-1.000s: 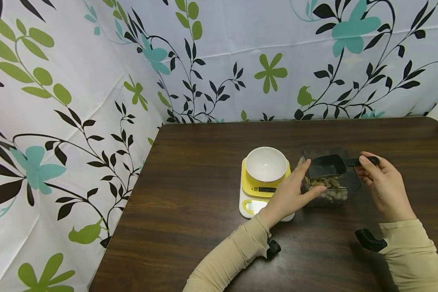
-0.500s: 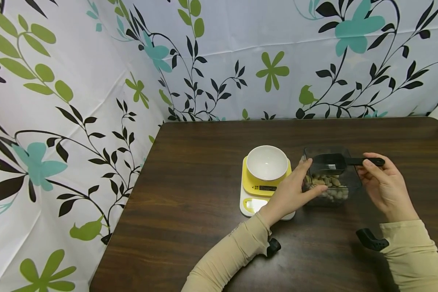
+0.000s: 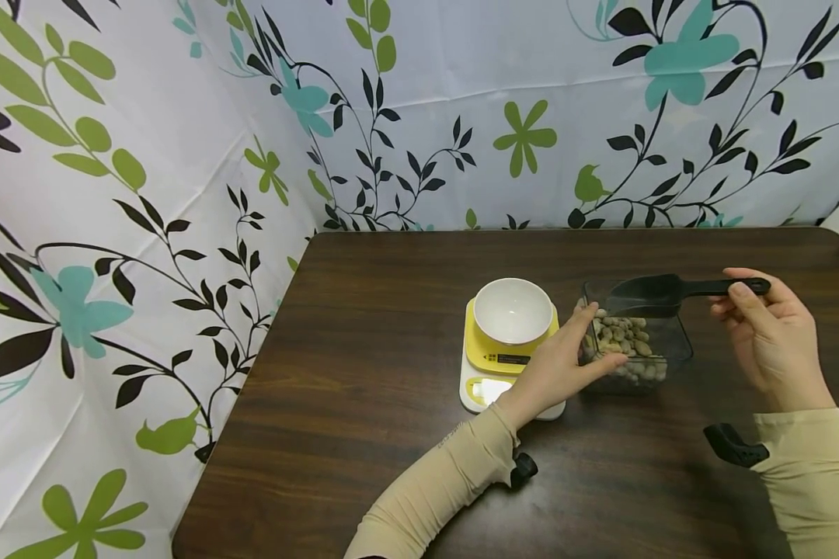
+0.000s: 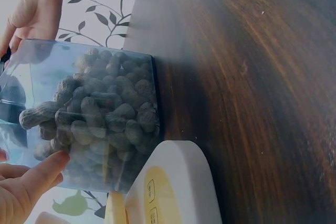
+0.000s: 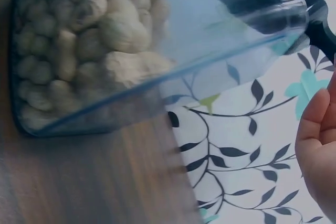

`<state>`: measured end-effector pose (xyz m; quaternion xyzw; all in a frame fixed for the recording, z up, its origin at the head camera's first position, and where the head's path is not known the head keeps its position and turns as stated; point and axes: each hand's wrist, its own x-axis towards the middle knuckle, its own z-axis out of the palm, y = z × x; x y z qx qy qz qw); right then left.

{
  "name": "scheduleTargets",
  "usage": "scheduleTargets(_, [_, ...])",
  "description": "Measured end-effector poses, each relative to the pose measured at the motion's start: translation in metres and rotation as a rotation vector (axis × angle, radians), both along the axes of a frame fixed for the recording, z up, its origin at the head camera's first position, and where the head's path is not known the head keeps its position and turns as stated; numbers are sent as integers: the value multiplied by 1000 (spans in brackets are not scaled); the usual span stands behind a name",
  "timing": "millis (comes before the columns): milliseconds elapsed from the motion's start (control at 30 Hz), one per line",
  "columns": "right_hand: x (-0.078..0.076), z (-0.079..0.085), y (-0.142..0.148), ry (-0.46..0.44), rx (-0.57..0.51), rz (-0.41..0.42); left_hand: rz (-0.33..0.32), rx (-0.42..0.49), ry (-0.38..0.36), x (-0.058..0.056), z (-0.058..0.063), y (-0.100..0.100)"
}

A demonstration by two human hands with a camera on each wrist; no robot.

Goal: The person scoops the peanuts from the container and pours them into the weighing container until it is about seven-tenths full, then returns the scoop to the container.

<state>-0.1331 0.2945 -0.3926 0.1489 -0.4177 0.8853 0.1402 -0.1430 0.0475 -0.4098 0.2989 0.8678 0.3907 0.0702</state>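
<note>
My left hand (image 3: pixel 558 366) holds the near-left corner of a clear plastic container (image 3: pixel 674 341), thumb on the front side and fingers along the left. Unshelled peanuts (image 4: pixel 118 111) fill its lower part, piled toward the left. My right hand (image 3: pixel 776 334) pinches the handle of a black scoop (image 3: pixel 646 297) between thumb and fingers. The scoop's bowl lies over the container's far part, its inside dark; I cannot tell whether it bears anything. In the right wrist view the scoop (image 5: pixel 257 3) shows partly through the clear wall, with the right hand (image 5: pixel 320 156) at the edge.
Left of the container, a white bowl (image 3: pixel 513 310) sits on a yellow and white kitchen scale (image 3: pixel 471 388), partly covered by my left forearm. The brown wooden table (image 3: pixel 363 349) backs onto a patterned curtain (image 3: pixel 419 93). Black wrist cameras (image 3: pixel 734 446) hang below the sleeves.
My right hand has moved right and slightly up with the scoop, exposing more of the peanuts. The left hand stays on the container.
</note>
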Motion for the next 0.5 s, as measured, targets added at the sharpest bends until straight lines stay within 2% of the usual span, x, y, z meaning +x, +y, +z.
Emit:
scheduleTargets(167, [1, 9, 1, -28, 92, -81, -4, 7, -19, -1, 1, 0])
scheduleTargets(367, [5, 17, -4, -39, 258, -139, -12, -2, -16, -2, 2, -1])
scheduleTargets(433, [6, 19, -6, -56, 371, -183, -16, -6, -13, -3, 3, -1])
scheduleTargets(500, [8, 22, -8, -92, 558, -254, -20, -4, -18, -3, 3, -1])
